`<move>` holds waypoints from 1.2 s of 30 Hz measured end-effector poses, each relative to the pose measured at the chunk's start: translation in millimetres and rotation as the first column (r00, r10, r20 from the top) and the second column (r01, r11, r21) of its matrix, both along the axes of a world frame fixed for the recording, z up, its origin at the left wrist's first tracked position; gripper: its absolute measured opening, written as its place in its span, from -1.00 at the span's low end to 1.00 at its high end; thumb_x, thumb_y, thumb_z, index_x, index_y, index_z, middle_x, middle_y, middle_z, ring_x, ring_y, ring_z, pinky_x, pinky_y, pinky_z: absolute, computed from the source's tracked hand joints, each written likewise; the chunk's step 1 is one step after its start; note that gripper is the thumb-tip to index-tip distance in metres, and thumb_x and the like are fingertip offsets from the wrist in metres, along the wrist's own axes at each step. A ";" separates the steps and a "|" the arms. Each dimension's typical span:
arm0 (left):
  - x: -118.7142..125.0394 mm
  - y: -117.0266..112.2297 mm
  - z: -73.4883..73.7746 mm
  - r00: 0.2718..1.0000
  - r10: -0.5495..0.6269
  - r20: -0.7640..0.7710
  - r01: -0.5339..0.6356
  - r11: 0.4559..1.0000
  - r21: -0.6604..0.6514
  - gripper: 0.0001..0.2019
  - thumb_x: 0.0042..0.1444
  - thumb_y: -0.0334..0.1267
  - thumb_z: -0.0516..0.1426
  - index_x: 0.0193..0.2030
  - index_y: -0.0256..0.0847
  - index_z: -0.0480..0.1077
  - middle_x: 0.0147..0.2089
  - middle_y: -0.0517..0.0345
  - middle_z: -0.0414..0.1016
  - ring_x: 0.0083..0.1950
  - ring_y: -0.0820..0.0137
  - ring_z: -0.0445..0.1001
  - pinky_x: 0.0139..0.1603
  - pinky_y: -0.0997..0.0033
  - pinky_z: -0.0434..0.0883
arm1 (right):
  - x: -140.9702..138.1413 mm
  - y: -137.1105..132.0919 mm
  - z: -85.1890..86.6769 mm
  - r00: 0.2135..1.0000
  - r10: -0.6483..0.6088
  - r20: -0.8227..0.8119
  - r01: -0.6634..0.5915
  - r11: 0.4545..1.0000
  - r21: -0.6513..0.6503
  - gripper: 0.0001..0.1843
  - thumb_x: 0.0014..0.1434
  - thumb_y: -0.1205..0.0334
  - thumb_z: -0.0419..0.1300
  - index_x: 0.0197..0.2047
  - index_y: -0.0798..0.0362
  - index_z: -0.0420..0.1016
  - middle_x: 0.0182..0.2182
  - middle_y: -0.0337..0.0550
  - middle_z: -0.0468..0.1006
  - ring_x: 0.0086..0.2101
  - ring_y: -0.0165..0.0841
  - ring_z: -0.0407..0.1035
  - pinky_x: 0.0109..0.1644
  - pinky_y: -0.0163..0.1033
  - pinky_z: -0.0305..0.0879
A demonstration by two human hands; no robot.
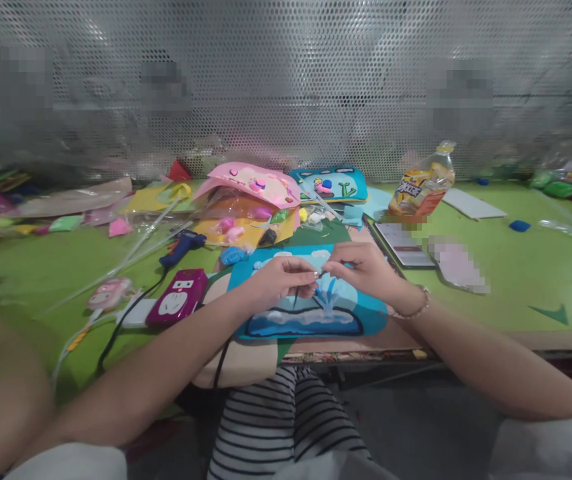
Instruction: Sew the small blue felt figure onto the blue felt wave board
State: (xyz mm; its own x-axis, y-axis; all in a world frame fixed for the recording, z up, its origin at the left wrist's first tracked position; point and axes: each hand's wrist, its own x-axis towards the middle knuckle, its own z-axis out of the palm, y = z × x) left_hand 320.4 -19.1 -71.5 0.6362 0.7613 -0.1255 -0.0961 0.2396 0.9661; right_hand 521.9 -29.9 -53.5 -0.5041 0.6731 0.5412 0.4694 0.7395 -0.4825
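Observation:
My left hand (291,279) and my right hand (359,268) meet over a blue craft picture (306,327) lying on the table. Between their pinched fingertips is a bit of thin black strand (296,297), perhaps modelling clay; one dark end hangs below my left fingers. The picture shows pale clouds, a light-blue spray and a pool shape outlined in black. A lump of blue clay (235,255) sits at its upper left corner. My fingers cover part of the picture.
Left are a dark-blue glue gun (182,248), a purple power strip (177,298) and cables. Behind lie a pink decorated sheet (253,185), another blue picture (330,185) and bagged clay lumps. A tablet (406,245) and a drink bottle (422,183) are right, before a perforated metal screen (286,87).

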 end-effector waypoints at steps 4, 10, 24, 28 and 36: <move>0.1 -1.5 2.4 0.999 -0.034 -0.014 0.034 0.999 -0.013 -0.67 -0.20 -0.11 0.34 -0.36 -0.30 0.45 -0.47 0.16 0.46 -0.46 0.51 0.42 -0.34 0.43 0.36 | -0.2 -1.6 0.6 1.000 0.001 0.005 -0.001 1.000 -0.007 -0.55 0.21 -0.02 0.06 -0.58 0.07 0.45 -0.66 -0.22 0.37 -0.58 -0.48 0.24 -0.46 -0.34 0.13; -2.3 0.1 2.7 1.000 -0.021 -0.020 0.021 1.000 0.001 -0.71 -0.15 -0.12 0.32 -0.39 -0.30 0.44 -0.47 0.18 0.44 -0.49 0.56 0.40 -0.38 0.47 0.37 | -0.5 -1.9 1.8 0.999 -0.029 0.025 0.031 0.998 -0.063 -0.54 0.23 0.00 0.03 -0.58 0.08 0.43 -0.64 -0.22 0.37 -0.57 -0.48 0.24 -0.45 -0.34 0.13; -2.3 0.9 4.6 0.987 0.159 -0.027 -0.160 0.987 -0.021 -0.70 -0.20 -0.18 0.34 -0.37 -0.33 0.42 -0.44 0.11 0.49 -0.45 0.51 0.44 -0.31 0.44 0.40 | -3.6 1.2 1.6 0.971 -0.053 -0.232 -0.045 0.917 -0.397 -0.70 0.10 0.01 0.19 -0.30 0.09 0.55 -0.47 -0.15 0.54 -0.47 -0.42 0.38 -0.38 -0.29 0.36; -1.8 1.7 3.4 0.984 0.178 -0.020 -0.178 0.984 -0.019 -0.68 -0.21 -0.19 0.34 -0.36 -0.33 0.40 -0.44 0.11 0.49 -0.45 0.51 0.44 -0.32 0.44 0.40 | -3.5 2.6 1.0 0.962 -0.061 -0.266 -0.060 0.904 -0.424 -0.67 0.07 -0.01 0.21 -0.28 0.10 0.56 -0.46 -0.12 0.57 -0.45 -0.40 0.43 -0.35 -0.25 0.41; 0.1 -1.1 6.4 0.986 0.166 -0.005 -0.166 0.986 -0.028 -0.67 -0.20 -0.13 0.33 -0.40 -0.34 0.38 -0.46 0.12 0.45 -0.46 0.51 0.41 -0.35 0.45 0.35 | -0.2 3.6 -5.3 0.989 -0.108 -0.105 0.074 0.956 -0.284 -0.58 0.19 -0.05 0.07 -0.49 0.07 0.47 -0.58 -0.16 0.52 -0.55 -0.43 0.38 -0.47 -0.32 0.32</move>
